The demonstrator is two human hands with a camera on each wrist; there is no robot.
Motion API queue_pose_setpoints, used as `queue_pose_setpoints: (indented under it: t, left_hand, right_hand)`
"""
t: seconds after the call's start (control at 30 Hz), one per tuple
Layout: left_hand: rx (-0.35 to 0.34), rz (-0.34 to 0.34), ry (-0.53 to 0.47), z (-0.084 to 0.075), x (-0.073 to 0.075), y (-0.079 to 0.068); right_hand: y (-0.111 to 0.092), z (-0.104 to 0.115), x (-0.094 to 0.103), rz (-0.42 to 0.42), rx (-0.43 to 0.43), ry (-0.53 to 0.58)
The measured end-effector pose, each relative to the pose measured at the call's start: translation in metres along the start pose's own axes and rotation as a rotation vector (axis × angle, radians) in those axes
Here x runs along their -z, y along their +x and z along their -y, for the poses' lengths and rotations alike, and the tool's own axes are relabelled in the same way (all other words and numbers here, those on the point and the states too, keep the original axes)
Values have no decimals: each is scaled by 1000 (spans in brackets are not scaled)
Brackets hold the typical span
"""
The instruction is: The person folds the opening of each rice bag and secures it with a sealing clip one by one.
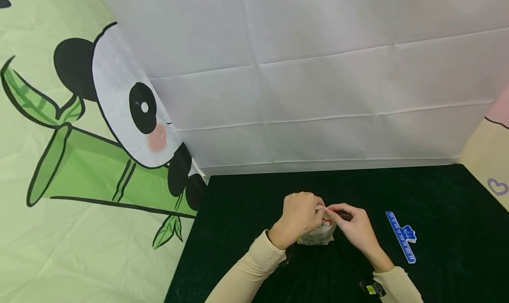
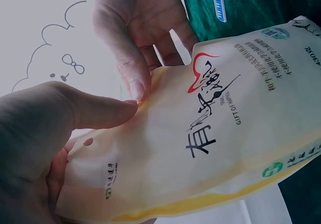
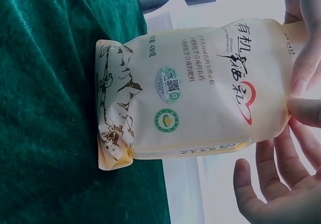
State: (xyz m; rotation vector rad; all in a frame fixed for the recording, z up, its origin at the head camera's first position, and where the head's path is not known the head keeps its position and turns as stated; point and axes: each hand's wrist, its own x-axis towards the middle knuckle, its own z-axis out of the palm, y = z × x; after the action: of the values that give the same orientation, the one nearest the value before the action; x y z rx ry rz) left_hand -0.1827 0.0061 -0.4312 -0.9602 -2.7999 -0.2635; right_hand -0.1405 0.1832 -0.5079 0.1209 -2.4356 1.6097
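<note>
A cream-coloured printed pouch (image 1: 318,237) stands upright on the dark green cloth, with a red heart outline and black lettering on its front (image 3: 200,88). My left hand (image 1: 300,217) pinches the top strip of the pouch, thumb on the front and fingers behind. From the other side my right hand (image 1: 354,228) pinches the same upper edge. Both thumb tips meet there in the left wrist view, close to a small hole in the strip. The right hand's other fingers (image 3: 278,171) spread loosely beside the pouch. Behind the hands, part of the top edge is hidden.
To the right of the hands lies a blue clip (image 1: 401,237) with white ruler-like marks along its bar. Dark green cloth (image 1: 246,214) covers the table. A white sheet (image 1: 302,95) hangs behind, and a panda-printed green one (image 1: 99,170) hangs at the left.
</note>
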Motion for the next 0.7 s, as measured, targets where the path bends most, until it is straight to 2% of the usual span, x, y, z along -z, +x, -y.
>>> queue_pose_setpoints:
  t: [0.43, 0.7]
  left_hand:
    - [14, 0, 8, -1, -3, 2]
    - [21, 13, 9, -2, -2, 3]
  right_hand:
    - [0, -11, 16, 126, 32, -16]
    - [0, -17, 15, 113, 23, -18]
